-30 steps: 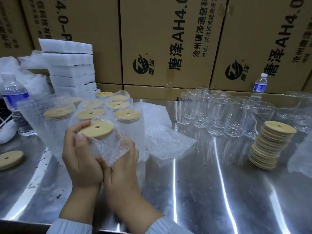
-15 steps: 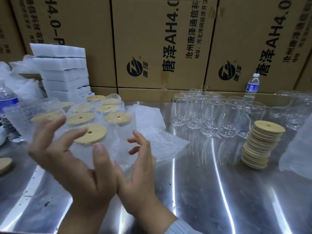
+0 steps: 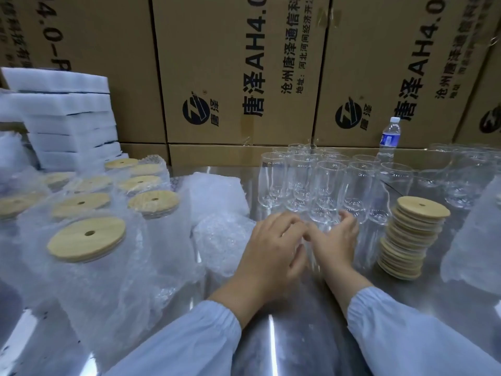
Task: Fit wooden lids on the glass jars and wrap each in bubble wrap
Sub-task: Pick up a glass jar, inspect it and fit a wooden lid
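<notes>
Near, over the desk (image 3: 292, 327): left hand (image 3: 271, 248) and right hand (image 3: 336, 240) close together, fingers loose and bent, gripping nothing that shows, likely going for the next jar. Off to the left, wrapped jars (image 3: 108, 280) with lids on, parked out of the way. Further back, wooden lids (image 3: 412, 234) stacked just beside the bare glass jars (image 3: 328, 185), all within easy reach.

The person wore light blue long sleeves. The left sleeve (image 3: 189, 340) and right sleeve (image 3: 406, 332) each ended in a gathered, elasticated cuff; the left grip (image 3: 271, 248) and right grip (image 3: 336, 240) were bare.
</notes>
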